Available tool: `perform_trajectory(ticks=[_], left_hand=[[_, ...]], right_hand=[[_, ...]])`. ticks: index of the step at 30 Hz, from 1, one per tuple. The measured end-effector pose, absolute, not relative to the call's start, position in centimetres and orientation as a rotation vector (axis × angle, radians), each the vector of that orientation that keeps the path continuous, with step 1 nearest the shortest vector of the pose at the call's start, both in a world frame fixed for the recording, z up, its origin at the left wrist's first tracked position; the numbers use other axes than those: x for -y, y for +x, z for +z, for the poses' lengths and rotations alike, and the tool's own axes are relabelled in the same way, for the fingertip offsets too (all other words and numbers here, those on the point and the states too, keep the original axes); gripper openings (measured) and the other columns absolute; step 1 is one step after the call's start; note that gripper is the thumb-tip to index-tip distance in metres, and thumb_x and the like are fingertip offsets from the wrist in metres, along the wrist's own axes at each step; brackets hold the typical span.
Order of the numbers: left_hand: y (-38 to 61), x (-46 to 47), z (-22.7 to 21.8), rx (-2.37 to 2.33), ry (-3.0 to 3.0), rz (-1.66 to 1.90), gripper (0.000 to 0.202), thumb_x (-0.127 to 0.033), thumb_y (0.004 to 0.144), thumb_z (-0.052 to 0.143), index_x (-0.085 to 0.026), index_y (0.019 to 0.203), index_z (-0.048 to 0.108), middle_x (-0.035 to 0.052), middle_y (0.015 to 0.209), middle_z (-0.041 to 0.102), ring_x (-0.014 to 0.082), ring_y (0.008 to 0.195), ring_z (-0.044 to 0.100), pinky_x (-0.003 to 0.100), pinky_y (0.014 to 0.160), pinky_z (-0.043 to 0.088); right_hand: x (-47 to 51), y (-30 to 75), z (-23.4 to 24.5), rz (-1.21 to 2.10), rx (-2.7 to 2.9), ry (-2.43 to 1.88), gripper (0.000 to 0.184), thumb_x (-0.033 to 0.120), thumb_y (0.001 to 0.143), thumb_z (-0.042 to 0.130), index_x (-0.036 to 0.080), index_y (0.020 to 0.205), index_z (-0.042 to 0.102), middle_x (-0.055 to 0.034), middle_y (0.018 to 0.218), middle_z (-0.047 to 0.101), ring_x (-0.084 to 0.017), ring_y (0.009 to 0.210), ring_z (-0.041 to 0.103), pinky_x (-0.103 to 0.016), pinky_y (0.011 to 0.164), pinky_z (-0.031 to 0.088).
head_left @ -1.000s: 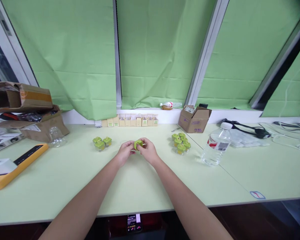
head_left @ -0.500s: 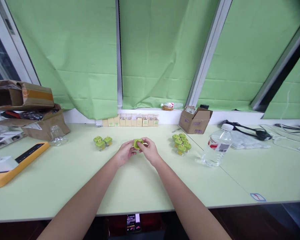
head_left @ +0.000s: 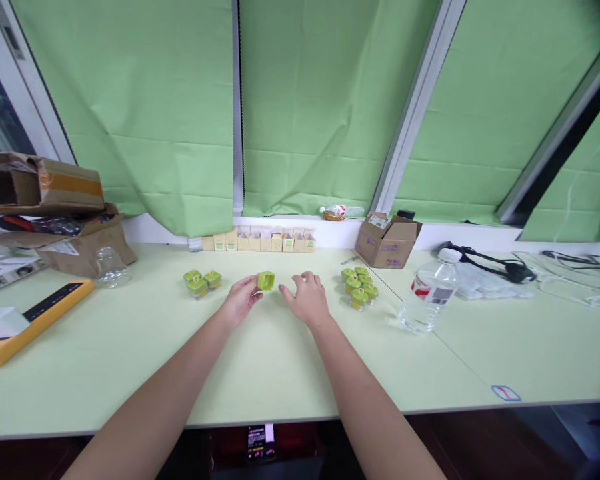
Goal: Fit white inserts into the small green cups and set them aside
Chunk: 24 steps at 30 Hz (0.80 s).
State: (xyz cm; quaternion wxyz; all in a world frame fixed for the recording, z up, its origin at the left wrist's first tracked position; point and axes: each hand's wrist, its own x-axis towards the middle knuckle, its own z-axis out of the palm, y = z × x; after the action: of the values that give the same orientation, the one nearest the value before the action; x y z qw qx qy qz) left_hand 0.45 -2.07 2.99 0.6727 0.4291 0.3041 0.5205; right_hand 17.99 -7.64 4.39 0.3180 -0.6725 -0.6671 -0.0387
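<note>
My left hand [head_left: 240, 300] is closed on a small green square lid [head_left: 266, 281] between thumb and fingers, its hollow side partly showing. Just to its right, my right hand [head_left: 307, 297] hovers over the table with fingers apart and nothing visible in them. A cluster of three small transparent containers with green lids [head_left: 198, 287] stands on the table to the left of my hands. Beyond my right hand stands a group of several more green-lidded containers [head_left: 359, 297].
Several small cardboard boxes [head_left: 266, 241] line the table's back edge. At the right stand an open carton [head_left: 387, 241] and a large water bottle [head_left: 430, 293]. Left are stacked cartons [head_left: 80, 243], a glass jar [head_left: 111, 268] and an orange power strip [head_left: 40, 327].
My hands were together on the green lid; now my right hand has let go and moved right. My left hand keeps the lid, shifted slightly left and tilted to show its hollow side.
</note>
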Motion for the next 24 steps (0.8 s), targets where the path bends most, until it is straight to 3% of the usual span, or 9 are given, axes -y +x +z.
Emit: perform_trajectory(ticks=[3, 7, 10, 14, 18, 24], left_hand=[[0.3, 1.8, 2.8, -0.730, 0.965, 1.210, 0.032, -0.038, 0.067, 0.078, -0.016, 0.089, 0.070, 0.0086, 0.101, 0.069, 0.0141, 0.083, 0.061, 0.024, 0.070, 0.046], [0.5, 1.8, 2.7, -0.770, 1.010, 1.201, 0.033, -0.040, 0.067, 0.077, -0.015, 0.088, 0.070, 0.0093, 0.097, 0.070, 0.0155, 0.082, 0.062, 0.025, 0.068, 0.046], [0.5, 1.9, 2.8, -0.818, 1.000, 1.204, 0.034, -0.041, 0.066, 0.077, -0.015, 0.087, 0.071, 0.0082, 0.091, 0.069, 0.0144, 0.077, 0.060, 0.025, 0.066, 0.045], [0.5, 1.9, 2.7, -0.880, 0.986, 1.207, 0.036, -0.043, 0.063, 0.079, -0.015, 0.084, 0.071, 0.0065, 0.084, 0.067, 0.0126, 0.071, 0.057, 0.025, 0.065, 0.045], [0.5, 1.6, 2.4, -0.895, 1.009, 1.220, 0.040, -0.048, 0.061, 0.079, -0.015, 0.083, 0.071, 0.0070, 0.084, 0.067, 0.0129, 0.070, 0.057, 0.025, 0.064, 0.044], [0.5, 1.3, 2.0, -0.924, 1.024, 1.226, 0.046, -0.051, 0.059, 0.080, -0.015, 0.085, 0.072, 0.0073, 0.083, 0.067, 0.0127, 0.069, 0.056, 0.024, 0.062, 0.043]], right_hand=[[7.4, 18.7, 3.4, 0.011, 1.882, -2.059, 0.041, 0.047, 0.091, 0.048, 0.014, 0.109, 0.063, -0.0224, 0.112, 0.055, -0.035, 0.108, 0.051, -0.044, 0.083, 0.043], [6.6, 18.6, 2.7, 0.084, 1.811, -2.018, 0.026, 0.027, 0.093, 0.045, 0.015, 0.110, 0.060, -0.0175, 0.108, 0.058, -0.025, 0.094, 0.058, -0.034, 0.077, 0.042], [6.0, 18.1, 2.9, 0.226, 1.670, -1.748, 0.024, 0.036, 0.092, 0.046, 0.019, 0.098, 0.062, -0.0073, 0.091, 0.062, -0.018, 0.080, 0.057, -0.029, 0.073, 0.042], [5.6, 17.4, 3.3, 0.559, 1.441, -1.517, 0.032, 0.051, 0.084, 0.053, 0.021, 0.085, 0.064, 0.0025, 0.065, 0.054, -0.013, 0.061, 0.051, -0.025, 0.058, 0.041], [5.5, 17.0, 3.2, 0.851, 1.239, -1.377, 0.032, 0.043, 0.074, 0.065, 0.020, 0.096, 0.065, 0.0022, 0.070, 0.056, -0.012, 0.058, 0.055, -0.023, 0.053, 0.046], [5.3, 17.0, 3.2, 0.905, 1.200, -1.329, 0.026, 0.038, 0.077, 0.061, 0.020, 0.096, 0.065, 0.0015, 0.070, 0.055, -0.013, 0.060, 0.060, -0.021, 0.047, 0.047]])
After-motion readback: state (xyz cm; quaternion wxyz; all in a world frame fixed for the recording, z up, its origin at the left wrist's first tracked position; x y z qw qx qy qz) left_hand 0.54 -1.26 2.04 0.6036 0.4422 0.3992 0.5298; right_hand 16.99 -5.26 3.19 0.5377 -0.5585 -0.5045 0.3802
